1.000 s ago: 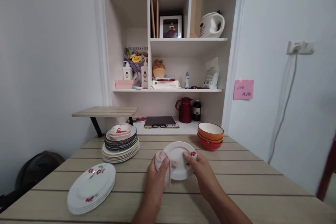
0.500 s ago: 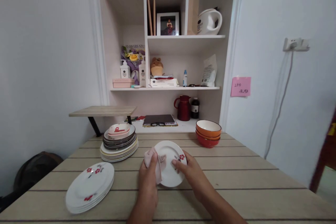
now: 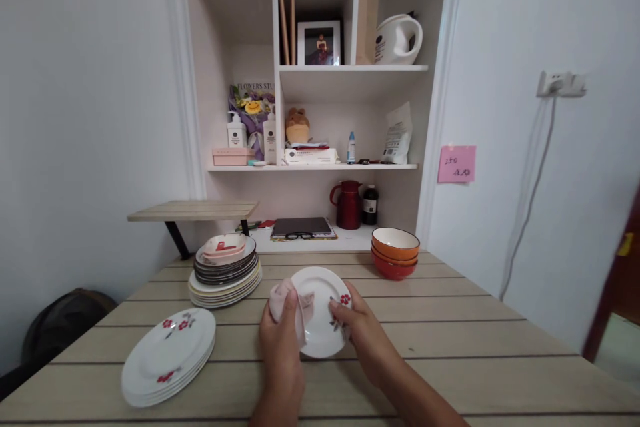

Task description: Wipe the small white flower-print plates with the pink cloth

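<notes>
Above the middle of the table a white plate with red flowers is tilted toward me. My right hand grips its right rim, thumb on the front face and fingers behind. A pale pink cloth is bunched in my left hand; it is folded over the plate's left edge, with my thumb pressing it. The fingers behind the plate are hidden. To the left on the table lies a stack of matching flowered plates.
Farther back stands a taller stack of plates topped by small pink dishes, beside a low raised shelf. Several orange and red bowls are nested at the back right. Behind are a laptop and a red jug.
My left hand and the cloth have shifted slightly left on the plate's edge. My right hand keeps its grip on the rim. The whole view has moved a little.
</notes>
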Available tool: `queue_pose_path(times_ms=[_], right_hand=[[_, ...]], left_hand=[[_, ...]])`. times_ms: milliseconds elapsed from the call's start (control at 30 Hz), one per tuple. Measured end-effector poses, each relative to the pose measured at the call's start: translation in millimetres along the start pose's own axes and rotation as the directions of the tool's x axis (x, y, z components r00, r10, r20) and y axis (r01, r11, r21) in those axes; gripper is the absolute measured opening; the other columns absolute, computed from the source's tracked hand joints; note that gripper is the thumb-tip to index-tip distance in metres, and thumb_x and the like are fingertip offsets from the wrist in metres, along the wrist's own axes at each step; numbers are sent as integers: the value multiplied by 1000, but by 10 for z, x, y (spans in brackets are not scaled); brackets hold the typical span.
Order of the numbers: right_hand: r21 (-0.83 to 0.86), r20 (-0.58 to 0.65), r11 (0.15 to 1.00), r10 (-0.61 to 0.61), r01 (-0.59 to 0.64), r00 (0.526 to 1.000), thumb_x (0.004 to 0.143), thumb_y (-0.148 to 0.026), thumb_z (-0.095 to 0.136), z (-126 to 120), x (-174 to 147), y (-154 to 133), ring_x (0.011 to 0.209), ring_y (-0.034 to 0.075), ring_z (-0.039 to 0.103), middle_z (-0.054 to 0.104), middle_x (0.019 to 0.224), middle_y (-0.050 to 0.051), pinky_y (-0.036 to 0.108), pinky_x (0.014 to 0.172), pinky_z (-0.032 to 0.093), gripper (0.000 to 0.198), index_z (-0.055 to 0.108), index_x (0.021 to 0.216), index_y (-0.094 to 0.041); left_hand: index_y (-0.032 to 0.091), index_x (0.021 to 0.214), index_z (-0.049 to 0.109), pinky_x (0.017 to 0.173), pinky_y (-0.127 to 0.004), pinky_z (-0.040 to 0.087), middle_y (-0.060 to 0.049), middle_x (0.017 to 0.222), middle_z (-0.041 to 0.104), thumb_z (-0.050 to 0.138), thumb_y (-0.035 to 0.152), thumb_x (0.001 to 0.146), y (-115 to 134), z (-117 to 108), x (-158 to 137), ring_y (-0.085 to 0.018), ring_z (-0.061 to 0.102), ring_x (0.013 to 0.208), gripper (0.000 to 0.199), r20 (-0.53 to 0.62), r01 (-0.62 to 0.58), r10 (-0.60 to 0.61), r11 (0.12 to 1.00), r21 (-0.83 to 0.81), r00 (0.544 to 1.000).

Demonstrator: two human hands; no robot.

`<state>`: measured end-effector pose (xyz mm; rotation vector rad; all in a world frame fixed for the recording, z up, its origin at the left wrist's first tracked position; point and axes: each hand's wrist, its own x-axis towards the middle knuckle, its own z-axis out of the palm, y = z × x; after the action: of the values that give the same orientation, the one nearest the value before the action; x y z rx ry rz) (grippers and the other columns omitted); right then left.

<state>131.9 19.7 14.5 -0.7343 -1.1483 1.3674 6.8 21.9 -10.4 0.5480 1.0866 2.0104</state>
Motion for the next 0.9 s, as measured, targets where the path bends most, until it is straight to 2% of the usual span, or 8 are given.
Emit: queue_pose_path(times_ms=[100,300,567,700,767,900], right_hand=[[45,-2,998,53,-53,999,67,-29,69,35,-27,-63,64,16,57,68,78,1,24,57,42,52,58,117,-20],[89,-13,993,76,-75,997,68,-26,65,14,-25,-77,66,16,59,70,81,0,22,56,43,49,59,117,-22],[111,-89,990,95,-85,992,65,-23,64,-53,18,-60,59,13,53,65,71,-2,21,51,39,35,65,100,-20],[117,-97,989,101,-90,990,60,-17,60,-80,35,-72,55,13,51,63,66,-4,21,50,37,38,65,97,-19],[97,-94,993,75,-66,993,63,-20,65,-86,36,-80,58,14,53,65,69,-2,22,52,39,37,65,100,-19],[93,-75,996,-12,19,997,71,-39,74,-99,41,-59,67,16,58,70,79,2,24,60,44,41,65,106,-20]], left_hand=[[19,110,67,65,-29,56,-8,98,75,81,49,63,43,1,-33,-23,71,80,58,39,-18,19,1000,-2,999],[19,110,67,71,-28,54,-7,98,74,78,50,67,94,-3,-65,-23,69,86,54,61,-141,136,986,93,989],[18,104,69,76,-28,51,-7,98,73,76,46,69,156,30,-132,-23,67,88,46,115,-260,238,936,236,964],[18,101,69,76,-27,50,-6,96,73,75,44,69,169,38,-139,-22,66,88,42,147,-291,260,918,270,954],[17,100,70,75,-27,50,-7,95,74,76,45,68,165,37,-123,-23,67,87,43,150,-280,247,923,262,957],[17,102,70,75,-27,51,-7,96,74,78,47,65,151,30,-85,-24,68,87,48,172,-243,208,947,212,963]])
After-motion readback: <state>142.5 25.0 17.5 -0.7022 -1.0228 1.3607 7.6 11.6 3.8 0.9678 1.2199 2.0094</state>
